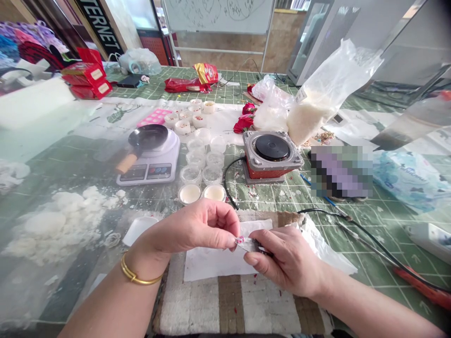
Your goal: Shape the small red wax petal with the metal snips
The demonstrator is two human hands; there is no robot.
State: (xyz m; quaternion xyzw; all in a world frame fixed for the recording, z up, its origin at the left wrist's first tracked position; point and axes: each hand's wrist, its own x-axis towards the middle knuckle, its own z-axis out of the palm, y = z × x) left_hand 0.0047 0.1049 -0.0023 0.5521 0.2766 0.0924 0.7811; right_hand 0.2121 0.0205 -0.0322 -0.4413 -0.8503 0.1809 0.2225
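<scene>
**Small pink-speckled piece pinched between both hands over the white paper sheet**

A small pink-and-white speckled piece [240, 240] is gripped at the very fingertips of the left hand [197, 230], thumb and forefinger closed narrowly on it. A gold bangle [136, 277] is worn at that wrist. From the other side, a thin dark metal tool [256, 246] is held in the right hand [287, 260], fingers curled tight around it, its pale tip brought right up against the speckled piece. What kind of tool it is cannot be told.

Both hands are poised just above a white paper sheet [211, 260], which is laid on a striped beige-and-brown woven mat [229, 305] at the near edge of the green grid-printed table [369, 225].

Beyond the hands, two small round cups filled with pale wax [202, 193] are set side by side, with a cluster of clear empty plastic cups [202, 162] behind them. To the left, a white digital kitchen scale [150, 164] is seen carrying a small black pan with a wooden handle [144, 141]. To the right of the cups, a square grey-and-red electric hot plate [271, 155] is placed, its black cable [229, 188] trailing toward the mat. A heap of white crumbly wax [59, 220] is spread at the far left, and a clear plastic bag of white granules [317, 103] is propped behind the hot plate.
</scene>
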